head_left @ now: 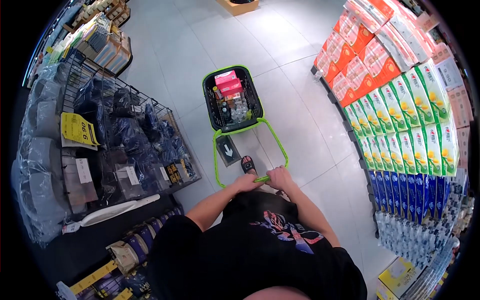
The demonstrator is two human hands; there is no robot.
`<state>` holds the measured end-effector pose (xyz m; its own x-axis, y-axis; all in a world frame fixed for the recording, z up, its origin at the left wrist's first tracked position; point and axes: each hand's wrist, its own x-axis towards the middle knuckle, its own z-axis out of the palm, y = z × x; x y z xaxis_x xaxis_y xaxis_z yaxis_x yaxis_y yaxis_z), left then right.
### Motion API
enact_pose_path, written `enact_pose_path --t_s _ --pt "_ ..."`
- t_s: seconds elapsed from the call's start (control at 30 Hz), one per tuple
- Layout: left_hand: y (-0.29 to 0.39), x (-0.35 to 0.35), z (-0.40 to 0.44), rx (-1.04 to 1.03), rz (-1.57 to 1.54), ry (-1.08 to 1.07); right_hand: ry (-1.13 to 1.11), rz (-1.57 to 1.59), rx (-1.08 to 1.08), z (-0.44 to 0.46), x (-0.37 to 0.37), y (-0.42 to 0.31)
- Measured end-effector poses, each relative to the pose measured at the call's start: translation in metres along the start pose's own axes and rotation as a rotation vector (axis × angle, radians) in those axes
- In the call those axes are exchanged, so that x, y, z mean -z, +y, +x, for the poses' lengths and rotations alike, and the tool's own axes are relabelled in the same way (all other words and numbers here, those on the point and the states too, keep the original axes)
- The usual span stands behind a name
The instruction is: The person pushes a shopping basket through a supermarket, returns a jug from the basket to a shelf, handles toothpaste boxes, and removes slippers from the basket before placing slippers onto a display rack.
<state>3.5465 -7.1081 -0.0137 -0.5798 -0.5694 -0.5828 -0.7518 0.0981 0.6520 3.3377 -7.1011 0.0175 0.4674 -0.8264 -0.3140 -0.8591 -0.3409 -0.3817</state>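
Observation:
A black shopping basket [214,106] with a bright green rim stands on the floor in front of me. Its long green handle [279,141] reaches back to my body. My left hand [248,183] is closed around the left part of the grip bar, and my right hand [281,179] is wrapped round the right part, close beside it. Inside the basket lie pink boxes [228,83], dark bottles [226,113] and clear plastic-wrapped bottles or containers [241,108]. The undersides of both hands are hidden.
On the left, a wire rack [150,100] holds dark plastic-wrapped goods, with a yellow price tag [79,129]. Stacked tissue packs [400,100] line the right side. A floor sticker with an arrow [228,151] lies behind the basket. A wooden stand [238,7] is ahead.

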Motion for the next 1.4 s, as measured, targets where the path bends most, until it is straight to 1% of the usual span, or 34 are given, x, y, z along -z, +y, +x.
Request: enact_pose_path --t_s 0.1,0.23,0.3,0.33,0.37,0.4,0.5,0.53,0.6,0.73,0.8,0.83,0.93,1.03,1.1,1.13,1.17,1.2,1.23,1.27,1.3,1.33,1.4 --pt "0.045 0.015 -0.025 0.077 0.061 0.035 0.034 0.01 0.02 -0.011 -0.008 0.005" --pt "0.052 -0.018 -0.042 0.186 0.155 0.115 0.014 0.02 0.052 -0.034 -0.008 -0.001" --pt "0.051 -0.036 -0.059 0.183 0.162 0.154 -0.104 0.05 0.03 -0.051 -0.007 -0.013" --pt "0.05 -0.046 -0.068 0.192 0.153 0.157 -0.113 0.048 0.041 -0.057 -0.023 -0.011" --pt "0.048 -0.054 -0.077 0.244 0.18 0.118 -0.188 0.04 0.065 -0.059 -0.041 -0.01" --pt "0.046 -0.059 -0.083 0.295 0.21 0.08 -0.258 0.032 0.09 -0.062 -0.043 -0.013" --pt "0.035 -0.079 -0.095 0.332 0.261 0.062 -0.321 0.075 0.131 -0.076 -0.04 -0.022" --pt "0.032 -0.084 -0.097 0.335 0.259 0.062 -0.323 0.076 0.134 -0.082 -0.034 -0.024" --pt "0.025 -0.094 -0.099 0.286 0.227 0.108 -0.352 0.179 0.134 -0.088 -0.027 -0.024" --pt "0.024 -0.098 -0.098 0.239 0.186 0.082 -0.391 0.21 0.127 -0.094 -0.03 -0.021" --pt "0.031 -0.095 -0.098 0.28 0.19 0.078 -0.337 0.223 0.125 -0.095 -0.03 -0.02" --pt "0.028 -0.097 -0.097 0.284 0.177 0.075 -0.35 0.221 0.127 -0.094 -0.034 -0.02" --pt "0.028 -0.088 -0.092 0.268 0.191 0.099 -0.334 0.21 0.124 -0.083 -0.04 -0.016" --pt "0.029 -0.065 -0.082 0.256 0.242 0.055 -0.318 0.189 0.103 -0.063 -0.039 -0.01" --pt "0.024 -0.053 -0.08 0.23 0.214 0.094 -0.331 0.176 0.111 -0.05 -0.033 -0.01" --pt "0.024 -0.044 -0.076 0.225 0.174 0.085 -0.348 0.2 0.068 -0.049 -0.016 -0.014" --pt "0.023 -0.034 -0.071 0.194 0.15 0.061 -0.343 0.167 0.075 -0.041 -0.022 -0.01" --pt "0.023 -0.026 -0.064 0.212 0.177 0.014 -0.339 0.164 0.055 -0.036 -0.027 -0.007" --pt "0.004 -0.03 -0.052 0.187 0.187 0.002 -0.319 0.167 0.059 -0.029 -0.035 -0.003" --pt "-0.003 -0.025 -0.044 0.133 0.205 -0.019 -0.262 0.192 0.087 -0.031 -0.014 -0.004" --pt "-0.011 -0.022 -0.034 0.107 0.204 -0.037 -0.185 0.187 0.022 -0.029 -0.018 -0.002" --pt "-0.014 -0.014 -0.023 0.073 0.169 -0.077 -0.192 0.193 -0.005 -0.017 -0.04 0.003" --pt "-0.026 -0.009 0.003 0.014 0.091 -0.13 -0.062 0.16 -0.044 -0.018 -0.017 0.004"
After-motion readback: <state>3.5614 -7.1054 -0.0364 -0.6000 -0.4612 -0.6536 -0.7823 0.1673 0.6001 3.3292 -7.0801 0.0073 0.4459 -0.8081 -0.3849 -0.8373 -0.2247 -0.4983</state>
